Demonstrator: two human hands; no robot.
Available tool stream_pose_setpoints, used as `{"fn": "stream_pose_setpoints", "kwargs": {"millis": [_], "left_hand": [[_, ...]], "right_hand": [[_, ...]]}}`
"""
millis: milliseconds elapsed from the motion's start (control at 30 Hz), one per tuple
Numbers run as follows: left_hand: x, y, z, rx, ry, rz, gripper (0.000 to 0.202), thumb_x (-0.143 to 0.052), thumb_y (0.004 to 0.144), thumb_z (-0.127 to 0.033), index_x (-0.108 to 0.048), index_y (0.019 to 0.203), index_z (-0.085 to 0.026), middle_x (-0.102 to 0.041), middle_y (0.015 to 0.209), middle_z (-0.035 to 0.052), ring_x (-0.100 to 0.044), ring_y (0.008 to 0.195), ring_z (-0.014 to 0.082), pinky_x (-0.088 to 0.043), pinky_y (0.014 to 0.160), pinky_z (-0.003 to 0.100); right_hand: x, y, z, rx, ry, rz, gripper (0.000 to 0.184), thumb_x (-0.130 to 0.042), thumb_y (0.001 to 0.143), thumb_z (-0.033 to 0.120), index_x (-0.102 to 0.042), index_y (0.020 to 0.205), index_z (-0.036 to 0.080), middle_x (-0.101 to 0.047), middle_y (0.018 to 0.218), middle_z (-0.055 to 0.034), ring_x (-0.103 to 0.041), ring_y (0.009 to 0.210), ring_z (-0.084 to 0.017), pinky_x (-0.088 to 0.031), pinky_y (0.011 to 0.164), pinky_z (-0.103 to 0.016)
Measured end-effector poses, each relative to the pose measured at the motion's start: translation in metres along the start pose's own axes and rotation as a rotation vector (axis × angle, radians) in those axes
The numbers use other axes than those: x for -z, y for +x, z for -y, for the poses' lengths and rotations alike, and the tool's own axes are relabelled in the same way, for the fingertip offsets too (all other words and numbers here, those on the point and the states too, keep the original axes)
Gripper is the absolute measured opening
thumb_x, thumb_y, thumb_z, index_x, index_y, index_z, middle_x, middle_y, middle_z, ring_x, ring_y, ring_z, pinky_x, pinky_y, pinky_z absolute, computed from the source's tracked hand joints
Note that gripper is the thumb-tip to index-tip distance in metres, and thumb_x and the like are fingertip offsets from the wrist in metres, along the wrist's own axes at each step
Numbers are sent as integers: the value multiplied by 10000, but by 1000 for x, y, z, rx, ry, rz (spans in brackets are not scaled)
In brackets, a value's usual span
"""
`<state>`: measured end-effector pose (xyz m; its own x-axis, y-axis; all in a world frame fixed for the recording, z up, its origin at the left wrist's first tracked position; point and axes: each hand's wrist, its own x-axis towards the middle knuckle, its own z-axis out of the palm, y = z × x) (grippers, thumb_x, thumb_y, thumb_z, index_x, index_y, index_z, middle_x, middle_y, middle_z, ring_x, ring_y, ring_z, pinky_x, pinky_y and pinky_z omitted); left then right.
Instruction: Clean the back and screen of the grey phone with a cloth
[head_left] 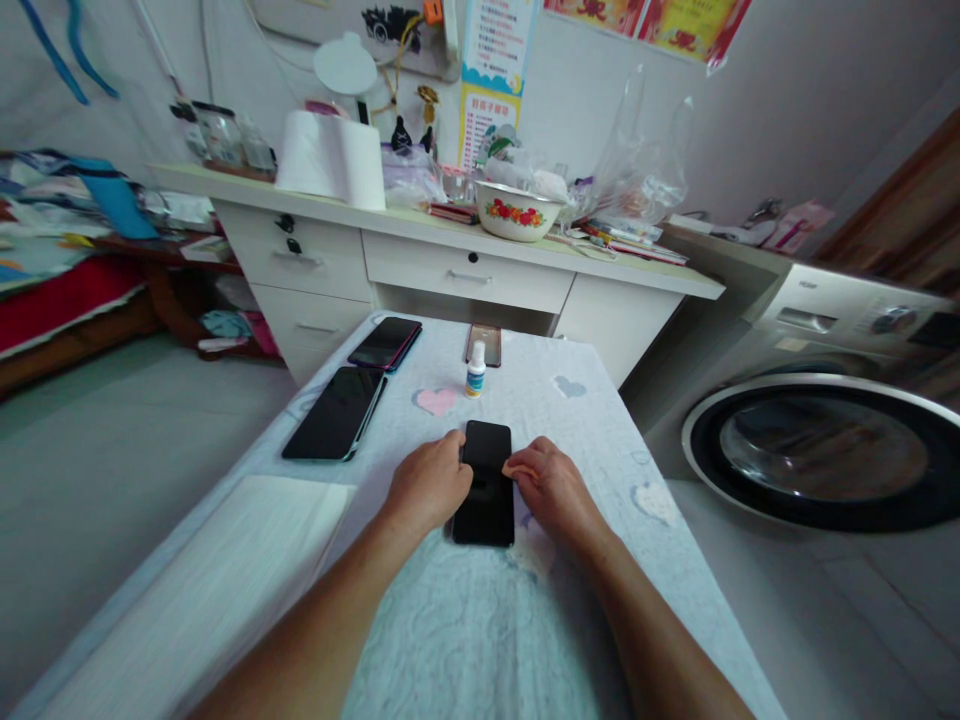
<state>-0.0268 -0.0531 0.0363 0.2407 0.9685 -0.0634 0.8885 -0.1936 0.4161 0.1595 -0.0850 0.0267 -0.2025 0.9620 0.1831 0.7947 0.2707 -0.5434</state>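
A black smartphone (486, 510) lies face up on the cloth-covered table, straight in front of me. Along its left edge, my left hand (429, 480) is closed with curled fingers, gripping the side. My right hand (553, 490) pinches a small orange cloth (516, 470) against the phone's right edge; most of the cloth is hidden by the fingers. Just beyond the phone stands a small white spray bottle (476, 372) with a blue and yellow label. Behind it lies a brownish phone case (484, 345).
At the table's left are a tablet (335, 412) and another dark device (385, 342). A folded white cloth (195, 590) covers the near left. Beyond stands a white desk (469, 275) with a floral bowl (517, 212); a washing machine (795, 300) is at right.
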Motion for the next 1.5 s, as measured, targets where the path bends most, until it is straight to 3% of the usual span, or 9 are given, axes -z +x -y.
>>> {"fn": "stream_pose_setpoints", "kwargs": {"millis": [500, 733, 933, 1100, 1300, 1500], "left_hand": [[-5, 4, -1, -2, 2, -23, 297, -437, 792, -197, -595, 1044, -191, -715, 983, 87, -657, 935, 235, -448, 772, 321], [2, 6, -5, -39, 84, 32, 284, -431, 827, -230, -587, 1059, -181, -708, 1031, 116, -659, 979, 258, -473, 807, 348], [26, 3, -21, -18, 228, 83, 286, -423, 845, -241, -604, 1058, -181, -704, 1037, 155, -669, 978, 311, -503, 776, 406], [40, 8, -33, -40, 270, 89, 282, -436, 836, -213, -623, 1044, -183, -705, 1046, 145, -667, 989, 300, -509, 780, 399], [23, 37, -20, -30, 215, 50, 259, -440, 815, -182, -655, 959, -186, -702, 1056, 132, -654, 1000, 270, -501, 782, 359], [-1, 55, -3, -8, 53, -77, 260, -420, 836, -194, -671, 901, -212, -720, 989, 85, -659, 948, 222, -474, 773, 307]], "right_hand": [[2, 1, -2, -25, -35, -22, 210, -526, 848, 93, -701, 913, 190, -581, 900, -39, -597, 838, -144, -430, 768, -241], [6, 0, -2, -1, -32, 1, 205, -535, 826, 84, -700, 896, 183, -586, 895, -40, -588, 817, -140, -421, 746, -240], [15, -2, 0, 42, 33, 95, 245, -522, 762, 34, -712, 815, 180, -603, 836, -32, -585, 755, -130, -423, 687, -233], [26, -6, -1, 74, 180, 286, 267, -535, 689, 2, -721, 768, 177, -641, 832, -21, -614, 763, -126, -459, 708, -223], [32, -10, -9, 35, 445, 522, 239, -543, 703, 27, -714, 783, 173, -672, 802, -4, -657, 734, -123, -500, 694, -213], [24, -9, -12, -27, 450, 364, 228, -548, 713, 30, -697, 782, 188, -655, 841, -3, -654, 737, -120, -501, 693, -216]]}}
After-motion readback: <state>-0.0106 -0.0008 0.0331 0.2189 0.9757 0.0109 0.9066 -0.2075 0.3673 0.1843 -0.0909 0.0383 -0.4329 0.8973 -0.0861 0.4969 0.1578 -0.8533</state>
